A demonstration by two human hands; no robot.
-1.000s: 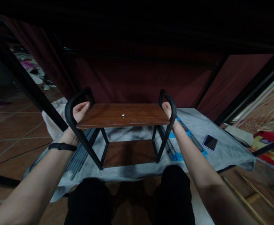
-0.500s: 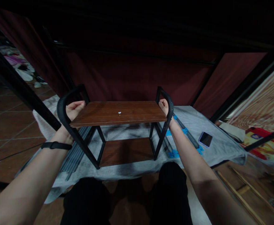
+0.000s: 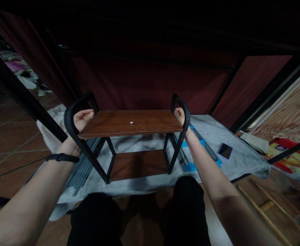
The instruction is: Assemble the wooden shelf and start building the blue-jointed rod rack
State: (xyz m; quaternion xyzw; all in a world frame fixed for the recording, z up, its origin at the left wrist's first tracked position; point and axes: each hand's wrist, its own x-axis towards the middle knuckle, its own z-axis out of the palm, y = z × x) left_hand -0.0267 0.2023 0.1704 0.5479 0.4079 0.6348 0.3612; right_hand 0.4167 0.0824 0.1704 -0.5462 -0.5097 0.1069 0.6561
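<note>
A small two-tier shelf rack [image 3: 129, 123] stands in front of me, with brown wood-grain boards and a black metal frame that curves up at both ends. My left hand [image 3: 83, 119] is closed at the left end of the upper board, seen through the frame's loop, thumb pressed to the forefinger. At the opposite end my right hand [image 3: 180, 115] is curled closed inside the right loop's outline. The undersides of both hands are hidden. A small white mark [image 3: 131, 122] shows on the upper board. The lower board [image 3: 138, 165] sits close to the white-covered surface.
Grey tubes [image 3: 81, 174] lie left of the rack on the whitish cover sheet [image 3: 244, 160]. To the right are grey rods with blue plastic connectors [image 3: 190, 166] and a phone [image 3: 225, 151]. A dark red panel [image 3: 139, 82] rises behind. A red-yellow package [image 3: 290, 153] sits far right.
Almost nothing differs. The view has shifted very slightly; both hands keep their places at the ends of the rack.
</note>
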